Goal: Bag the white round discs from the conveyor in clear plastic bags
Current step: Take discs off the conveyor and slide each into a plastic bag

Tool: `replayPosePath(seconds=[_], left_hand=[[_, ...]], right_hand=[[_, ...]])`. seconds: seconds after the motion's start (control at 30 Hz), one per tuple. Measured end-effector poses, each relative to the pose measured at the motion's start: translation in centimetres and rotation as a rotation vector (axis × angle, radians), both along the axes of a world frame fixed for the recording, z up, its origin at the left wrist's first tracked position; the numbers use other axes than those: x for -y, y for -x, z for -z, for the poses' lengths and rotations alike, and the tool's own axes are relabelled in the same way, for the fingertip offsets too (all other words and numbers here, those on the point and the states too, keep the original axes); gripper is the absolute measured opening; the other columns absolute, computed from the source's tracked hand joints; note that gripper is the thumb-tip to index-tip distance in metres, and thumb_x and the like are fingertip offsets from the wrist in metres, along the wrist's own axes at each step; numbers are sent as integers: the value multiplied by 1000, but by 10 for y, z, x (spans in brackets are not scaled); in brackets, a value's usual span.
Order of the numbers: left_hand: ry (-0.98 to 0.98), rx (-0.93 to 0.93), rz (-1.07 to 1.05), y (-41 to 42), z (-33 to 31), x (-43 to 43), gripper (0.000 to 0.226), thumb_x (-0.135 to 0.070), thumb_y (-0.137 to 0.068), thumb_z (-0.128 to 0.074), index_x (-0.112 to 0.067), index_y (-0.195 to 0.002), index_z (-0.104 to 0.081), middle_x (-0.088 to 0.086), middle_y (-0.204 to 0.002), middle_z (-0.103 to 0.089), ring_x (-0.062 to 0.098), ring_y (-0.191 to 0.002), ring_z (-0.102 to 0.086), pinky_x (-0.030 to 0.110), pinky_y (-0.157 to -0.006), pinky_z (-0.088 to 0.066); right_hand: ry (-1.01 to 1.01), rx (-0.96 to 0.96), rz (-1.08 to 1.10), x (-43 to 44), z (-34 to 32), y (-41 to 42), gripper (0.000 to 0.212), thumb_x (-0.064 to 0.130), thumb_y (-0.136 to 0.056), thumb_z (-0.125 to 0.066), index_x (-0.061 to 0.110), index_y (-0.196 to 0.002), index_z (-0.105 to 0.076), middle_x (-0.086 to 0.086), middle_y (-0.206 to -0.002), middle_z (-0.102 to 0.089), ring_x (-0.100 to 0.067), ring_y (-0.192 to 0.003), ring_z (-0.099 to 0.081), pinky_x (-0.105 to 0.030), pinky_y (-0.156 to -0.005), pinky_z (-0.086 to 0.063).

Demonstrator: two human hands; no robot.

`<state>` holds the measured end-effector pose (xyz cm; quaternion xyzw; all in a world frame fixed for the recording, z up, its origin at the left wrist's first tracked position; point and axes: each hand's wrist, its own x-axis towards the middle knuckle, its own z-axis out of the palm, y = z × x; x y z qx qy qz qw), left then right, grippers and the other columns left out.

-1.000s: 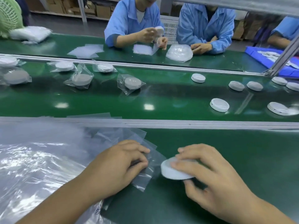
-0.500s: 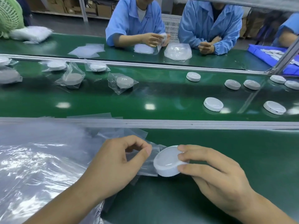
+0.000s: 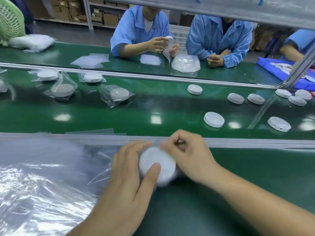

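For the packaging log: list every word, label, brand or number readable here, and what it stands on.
No text can be read anywhere.
On the cardboard boxes: any print is too small.
On the papers in the blue tray: blurred.
On the white disc in hand: motion-blurred, no marking visible.

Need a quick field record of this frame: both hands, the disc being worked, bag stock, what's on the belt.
left hand: grips the disc, thumb on its top face
right hand: fingers curled at the disc's far edge; what they pinch is blurred
disc in bag: cannot tell, blurred
bag pile: clear bags, left of the hands
belt, left part: bagged discs
belt, right part: bare discs
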<state>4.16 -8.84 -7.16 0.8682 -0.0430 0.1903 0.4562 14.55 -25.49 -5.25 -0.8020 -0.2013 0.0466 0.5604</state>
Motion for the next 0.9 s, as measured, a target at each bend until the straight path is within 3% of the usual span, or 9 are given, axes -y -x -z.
replayPosePath(seconds=[0.13, 0.23, 0.3, 0.37, 0.47, 0.57, 0.67, 0.8, 0.9], left_hand=[[-606, 78, 3, -13, 5, -20, 35, -44, -92, -43, -36, -116, -68, -16, -129, -58, 14, -117, -55, 36, -97, -47], [-695, -18, 170, -16, 10, -26, 33, -55, -85, -44, -50, -90, -77, -30, -110, -68, 6, -95, -67, 32, -78, -58], [-657, -49, 244, -18, 13, -27, 31, -57, -84, -46, -53, -87, -77, -34, -103, -69, 1, -86, -66, 26, -75, -57], [-590, -28, 287, -20, 15, -27, 29, -57, -83, -49, -53, -84, -77, -36, -97, -69, -2, -80, -64, 18, -73, -55], [-628, 32, 307, -25, 17, -28, 35, -58, -82, -45, -49, -73, -77, -36, -92, -69, -6, -72, -63, 10, -62, -52], [-732, 34, 336, -26, 16, -33, 32, -57, -85, -50, -47, -71, -77, -36, -97, -69, -4, -70, -61, 9, -58, -50], [-736, 30, 343, -20, 12, -33, 7, -50, -74, -82, -45, -76, -79, -34, -97, -70, -3, -75, -61, 8, -63, -49], [-648, 22, 289, -15, 11, -29, 4, -44, -79, -78, -40, -80, -79, -34, -99, -68, -4, -91, -58, 11, -80, -46], [-604, -113, 360, -16, 12, -35, 24, -55, -92, -57, -46, -104, -76, -38, -119, -62, -5, -113, -48, 22, -99, -43]], right_hand=[[-91, -99, 373, -10, 0, -112, 21, 25, -98, -70, 16, -80, -64, -4, -68, -72, -17, -57, -67, -39, -65, -61], [-146, -365, 392, -11, 2, -178, 12, 19, -102, -64, 8, -105, -67, -7, -95, -77, -17, -77, -75, -28, -60, -61], [89, -304, 418, -3, 9, -198, 24, 33, -102, -58, 15, -109, -71, 1, -91, -77, -22, -86, -76, -31, -58, -56], [606, 7, 527, 20, 20, -202, 43, 57, -97, -47, 22, -106, -70, -1, -93, -74, -31, -94, -67, -37, -70, -51], [1142, 160, 450, 59, 38, -198, 62, 78, -91, -40, 38, -137, -55, -11, -142, -54, -37, -129, -47, -49, -99, -43], [977, 161, 331, 81, 41, -190, 52, 52, -100, -53, 26, -145, -53, -13, -146, -49, -37, -128, -52, -41, -101, -43], [714, 213, 374, 81, 28, -160, 36, 37, -102, -47, 23, -129, -65, -8, -133, -57, -24, -110, -61, -30, -87, -40], [-247, -435, 355, 69, 3, -91, 41, 41, -91, -42, 14, -83, -72, -18, -90, -72, -25, -66, -67, -32, -61, -46], [-542, -758, 98, 70, -2, -37, 30, 36, -77, -48, 11, -84, -63, -15, -79, -52, -26, -61, -44, -32, -56, -27]])
